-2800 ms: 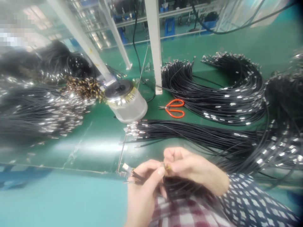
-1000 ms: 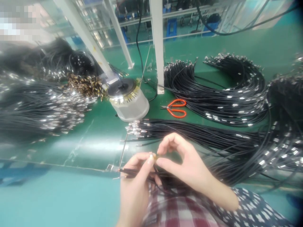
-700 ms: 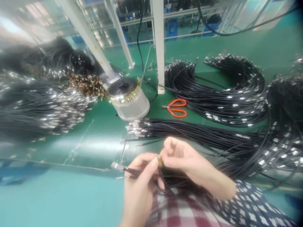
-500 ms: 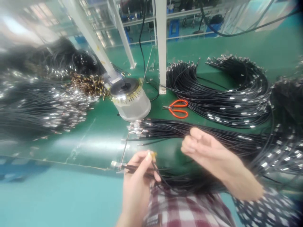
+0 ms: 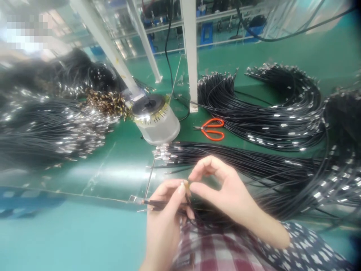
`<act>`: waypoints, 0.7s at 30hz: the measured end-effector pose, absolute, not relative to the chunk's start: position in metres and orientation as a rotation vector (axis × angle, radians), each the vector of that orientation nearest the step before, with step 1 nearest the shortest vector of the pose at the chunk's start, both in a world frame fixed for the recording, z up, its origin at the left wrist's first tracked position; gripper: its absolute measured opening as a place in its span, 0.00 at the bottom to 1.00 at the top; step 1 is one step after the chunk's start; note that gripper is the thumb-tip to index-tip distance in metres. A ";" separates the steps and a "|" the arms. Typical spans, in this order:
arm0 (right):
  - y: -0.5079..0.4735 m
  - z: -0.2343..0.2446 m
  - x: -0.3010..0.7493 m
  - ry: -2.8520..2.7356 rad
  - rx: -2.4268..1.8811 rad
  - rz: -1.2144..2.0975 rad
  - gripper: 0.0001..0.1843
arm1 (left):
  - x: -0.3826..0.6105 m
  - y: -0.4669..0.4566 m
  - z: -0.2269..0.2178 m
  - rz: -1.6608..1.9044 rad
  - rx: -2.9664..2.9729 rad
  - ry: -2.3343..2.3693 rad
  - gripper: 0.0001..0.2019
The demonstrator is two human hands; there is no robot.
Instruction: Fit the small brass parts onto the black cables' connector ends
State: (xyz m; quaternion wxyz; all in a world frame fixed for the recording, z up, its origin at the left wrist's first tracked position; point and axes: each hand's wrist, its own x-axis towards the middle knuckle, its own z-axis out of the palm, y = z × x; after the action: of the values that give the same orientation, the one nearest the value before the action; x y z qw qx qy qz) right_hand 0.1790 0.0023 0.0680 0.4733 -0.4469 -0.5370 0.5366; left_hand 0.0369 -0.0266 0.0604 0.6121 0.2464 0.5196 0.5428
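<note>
We see a green desk [image 5: 120, 145], which takes up most of the view. At its left side lies a large pile of black cables [image 5: 31, 124], with many shiny ends turned towards the middle. At the right we find a curved bundle [image 5: 270, 116] of black cables, and in front of it a straighter bundle [image 5: 225, 154], whose silvery ends point to the left. A checked cloth [image 5: 217, 248] in red and white covers the person's lap. Between the pile and the curved bundle stands a pale round device [image 5: 159, 126] with a dark disc on top. The right grip [image 5: 231, 188] is curved, thumb and forefinger a little apart at their tips; we cannot tell whether it touches anything. The left grip [image 5: 163, 210] is closed around a few held cables [image 5: 159, 204], near the front edge of the desk. Orange-handled scissors [image 5: 202, 128] rest on the desk, near the device. The smallest thing is a gold-coloured piece [image 5: 186, 184], which we see at the left thumb tip, just beside the right fingertips.
</note>
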 end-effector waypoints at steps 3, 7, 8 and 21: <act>0.003 0.067 0.178 -1.271 -1.072 1.363 0.09 | 0.037 -0.028 0.059 1.257 0.554 1.193 0.05; 0.005 0.062 0.179 -1.218 -1.050 1.394 0.10 | 0.035 -0.028 0.058 1.236 0.529 1.160 0.06; 0.005 0.061 0.179 -1.210 -1.048 1.388 0.10 | 0.035 -0.027 0.058 1.225 0.531 1.152 0.07; 0.005 0.064 0.177 -1.229 -1.005 1.463 0.11 | 0.035 -0.027 0.059 1.246 0.517 1.148 0.06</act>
State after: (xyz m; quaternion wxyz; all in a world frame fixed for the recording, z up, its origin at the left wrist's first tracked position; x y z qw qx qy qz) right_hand 0.1774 0.0048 0.0642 0.4719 -0.4103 -0.5019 0.5976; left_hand 0.0353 -0.0270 0.0592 0.6330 0.2260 0.5018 0.5445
